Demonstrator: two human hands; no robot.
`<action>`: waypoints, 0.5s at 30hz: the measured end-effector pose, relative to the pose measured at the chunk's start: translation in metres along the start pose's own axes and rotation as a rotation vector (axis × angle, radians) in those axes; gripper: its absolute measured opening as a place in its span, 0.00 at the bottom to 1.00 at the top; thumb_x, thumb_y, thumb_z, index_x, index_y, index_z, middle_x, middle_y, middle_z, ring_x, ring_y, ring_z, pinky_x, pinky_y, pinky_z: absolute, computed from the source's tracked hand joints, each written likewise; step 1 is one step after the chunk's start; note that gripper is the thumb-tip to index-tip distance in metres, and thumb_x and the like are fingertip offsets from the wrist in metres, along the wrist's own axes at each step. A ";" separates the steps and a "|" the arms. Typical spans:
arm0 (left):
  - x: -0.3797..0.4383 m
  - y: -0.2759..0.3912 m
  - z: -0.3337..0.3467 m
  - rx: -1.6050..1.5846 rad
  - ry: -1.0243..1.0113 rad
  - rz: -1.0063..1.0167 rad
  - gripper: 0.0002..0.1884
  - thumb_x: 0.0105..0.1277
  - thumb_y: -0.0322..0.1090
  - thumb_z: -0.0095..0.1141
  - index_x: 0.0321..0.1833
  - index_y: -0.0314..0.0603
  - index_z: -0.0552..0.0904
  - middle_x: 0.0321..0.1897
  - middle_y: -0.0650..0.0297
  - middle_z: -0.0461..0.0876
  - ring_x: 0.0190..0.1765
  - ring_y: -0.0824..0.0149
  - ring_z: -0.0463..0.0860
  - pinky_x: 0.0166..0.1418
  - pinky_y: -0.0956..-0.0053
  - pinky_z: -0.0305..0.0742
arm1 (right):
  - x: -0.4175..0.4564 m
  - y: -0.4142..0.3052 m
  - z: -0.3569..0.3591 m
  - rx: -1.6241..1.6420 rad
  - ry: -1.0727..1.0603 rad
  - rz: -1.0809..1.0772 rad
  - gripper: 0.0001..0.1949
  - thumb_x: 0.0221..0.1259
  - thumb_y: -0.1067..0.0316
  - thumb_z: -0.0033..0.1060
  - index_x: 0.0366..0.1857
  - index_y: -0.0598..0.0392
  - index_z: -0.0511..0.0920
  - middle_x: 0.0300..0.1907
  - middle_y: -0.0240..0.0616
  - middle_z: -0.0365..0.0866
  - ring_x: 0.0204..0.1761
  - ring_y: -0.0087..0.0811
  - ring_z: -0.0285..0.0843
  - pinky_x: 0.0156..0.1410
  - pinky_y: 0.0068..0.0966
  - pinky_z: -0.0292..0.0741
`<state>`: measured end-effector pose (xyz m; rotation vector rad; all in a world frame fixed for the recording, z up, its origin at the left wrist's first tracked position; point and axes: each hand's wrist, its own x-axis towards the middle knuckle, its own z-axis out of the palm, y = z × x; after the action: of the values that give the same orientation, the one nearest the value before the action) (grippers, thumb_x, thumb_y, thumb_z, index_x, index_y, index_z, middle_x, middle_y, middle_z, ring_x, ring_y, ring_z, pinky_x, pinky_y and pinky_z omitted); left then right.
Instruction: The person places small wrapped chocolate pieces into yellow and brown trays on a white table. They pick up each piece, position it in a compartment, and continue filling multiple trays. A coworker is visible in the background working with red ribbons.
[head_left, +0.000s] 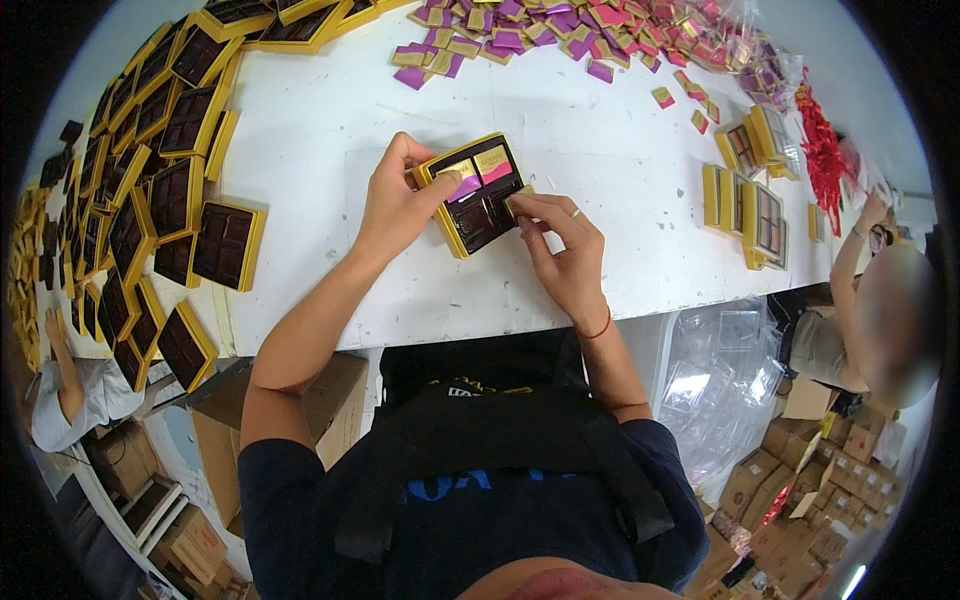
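My left hand (409, 196) grips a small yellow box (452, 234) with a dark brown divided tray, its thumb resting on a gold-and-purple wrapped piece (465, 180) in one compartment. Beside that piece, a gold-and-pink wrapped piece (495, 163) fills the neighbouring compartment. The two compartments nearer my body hold no wrapped piece. At the box's right edge, my right hand (559, 244) pinches a small gold wrapped piece (519, 201) between its fingers; its other colour is hidden.
Many yellow boxes with dark trays (180, 195) are stacked on the left. Wrapped pieces (525, 34) lie heaped at the far side. Filled boxes (765, 217) and red ribbons (820, 150) stand right on the white table (315, 150). Co-workers are at both sides; cartons (757, 480) lie below.
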<state>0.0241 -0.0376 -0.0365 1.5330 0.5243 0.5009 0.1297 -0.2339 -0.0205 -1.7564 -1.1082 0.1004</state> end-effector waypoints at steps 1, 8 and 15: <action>0.001 0.001 -0.001 -0.013 -0.003 -0.033 0.16 0.64 0.34 0.68 0.42 0.40 0.70 0.36 0.62 0.79 0.35 0.75 0.77 0.35 0.78 0.74 | 0.002 0.002 -0.004 -0.090 -0.005 -0.028 0.17 0.59 0.81 0.70 0.53 0.57 0.86 0.46 0.42 0.84 0.40 0.30 0.85 0.44 0.24 0.81; 0.006 0.003 -0.006 -0.038 -0.067 -0.168 0.14 0.66 0.34 0.67 0.44 0.41 0.73 0.37 0.63 0.80 0.35 0.75 0.80 0.30 0.80 0.74 | 0.014 0.011 -0.011 0.006 -0.103 0.036 0.18 0.57 0.74 0.75 0.53 0.56 0.86 0.50 0.41 0.83 0.45 0.32 0.86 0.48 0.25 0.83; 0.008 0.003 -0.004 -0.020 -0.137 -0.242 0.10 0.68 0.32 0.65 0.44 0.40 0.75 0.37 0.64 0.83 0.38 0.74 0.83 0.34 0.78 0.79 | 0.005 0.012 0.000 -0.364 -0.035 -0.230 0.17 0.54 0.73 0.75 0.50 0.55 0.86 0.48 0.38 0.83 0.45 0.34 0.84 0.45 0.29 0.82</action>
<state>0.0275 -0.0297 -0.0332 1.4494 0.5867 0.2122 0.1400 -0.2312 -0.0274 -1.9328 -1.4136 -0.2262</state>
